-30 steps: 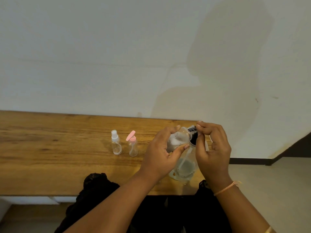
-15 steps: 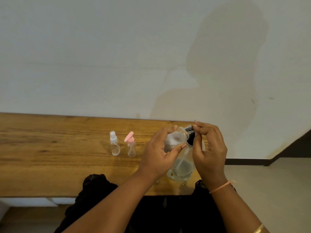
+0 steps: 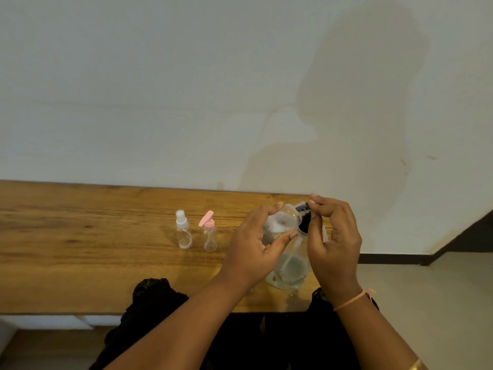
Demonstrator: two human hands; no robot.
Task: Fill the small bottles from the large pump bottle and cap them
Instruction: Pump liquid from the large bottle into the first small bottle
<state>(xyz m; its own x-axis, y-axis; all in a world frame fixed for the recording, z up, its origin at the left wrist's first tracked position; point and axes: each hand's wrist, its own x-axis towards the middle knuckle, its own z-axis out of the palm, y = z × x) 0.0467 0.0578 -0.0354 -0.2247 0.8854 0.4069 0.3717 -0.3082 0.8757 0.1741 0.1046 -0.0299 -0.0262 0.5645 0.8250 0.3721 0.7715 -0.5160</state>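
Observation:
The large clear pump bottle (image 3: 289, 271) stands near the table's front right corner, a thin layer of liquid in its base. My right hand (image 3: 333, 244) pinches its black pump head (image 3: 304, 220) from the right. My left hand (image 3: 256, 252) holds a small clear bottle (image 3: 280, 224), tilted, with foamy white content, up against the pump's spout. To the left stand two small clear bottles, upright and capped: one with a white spray top (image 3: 183, 232) and one with a pink pump top (image 3: 209, 235).
The wooden table (image 3: 80, 249) runs along a white wall and ends just right of the large bottle. Beyond it lies pale floor (image 3: 440, 303) with a dark skirting. Black clothing (image 3: 160, 297) shows at the table's front edge.
Hardly anything has changed: both hands stay on the small bottle and the pump head, with only a slight shift of the view.

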